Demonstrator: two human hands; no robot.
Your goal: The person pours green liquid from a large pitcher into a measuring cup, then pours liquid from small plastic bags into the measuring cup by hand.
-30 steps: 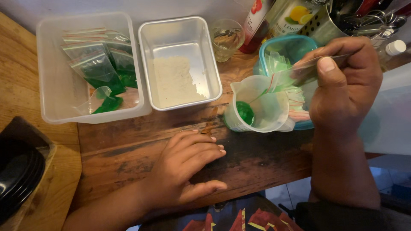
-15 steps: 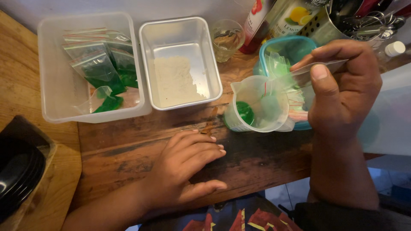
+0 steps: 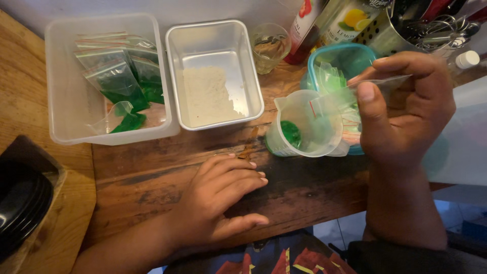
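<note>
Above a clear measuring jug point(image 3: 304, 124), the right hand point(image 3: 406, 109) pinches an empty zip bag point(image 3: 350, 91) by its mouth. Thin, limp and probably slippery, it is best gripped at the stiffer zip edge. Left hand point(image 3: 218, 198) rests flat, holding nothing.

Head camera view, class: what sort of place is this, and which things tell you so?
Probably a home kitchen worktop: a worn wooden table, a perforated metal utensil holder full of utensils, sauce bottles, and a metal tray of white powder.

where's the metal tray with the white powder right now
In the head view the metal tray sits at upper centre of the wooden table, between the clear plastic tub of green bags and the small glass.
</note>
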